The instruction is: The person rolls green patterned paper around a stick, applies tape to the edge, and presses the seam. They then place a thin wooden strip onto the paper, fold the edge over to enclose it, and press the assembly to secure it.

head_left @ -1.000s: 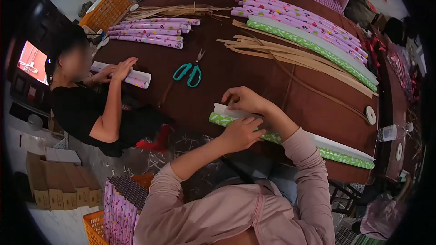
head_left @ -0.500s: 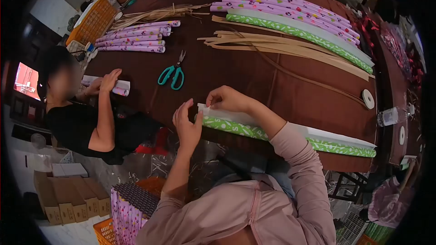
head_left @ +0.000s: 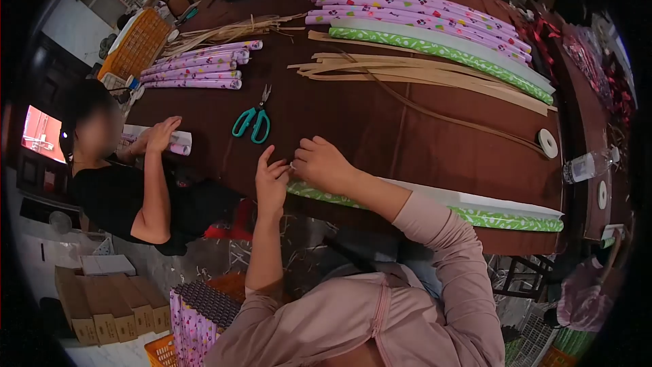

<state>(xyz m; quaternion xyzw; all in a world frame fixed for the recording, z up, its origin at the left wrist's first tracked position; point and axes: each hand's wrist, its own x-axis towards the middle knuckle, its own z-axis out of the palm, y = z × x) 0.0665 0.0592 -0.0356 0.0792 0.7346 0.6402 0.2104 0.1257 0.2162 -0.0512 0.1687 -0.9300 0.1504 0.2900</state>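
A green patterned paper roll point(head_left: 502, 219) with a loose white edge lies along the table's near side. My left hand point(head_left: 272, 180) is at its left end, index finger raised and the other fingers bent. My right hand point(head_left: 322, 163) is beside it, fingers curled down over the same end of the roll. The fingertips of both hands nearly meet, and whatever is between them is too small to make out. Teal-handled scissors point(head_left: 252, 122) lie on the table beyond my left hand, blades partly apart.
Brown strips point(head_left: 421, 75), purple rolls point(head_left: 421, 17) and another green roll point(head_left: 441, 54) lie farther back. A white spool point(head_left: 547, 143) and a bottle point(head_left: 587, 166) are at the right. A co-worker point(head_left: 122, 170) handles a roll at the left.
My right hand has moved left and down over the roll's end, close to my left hand. At the far edge, another person's hands now show with a purple roll.
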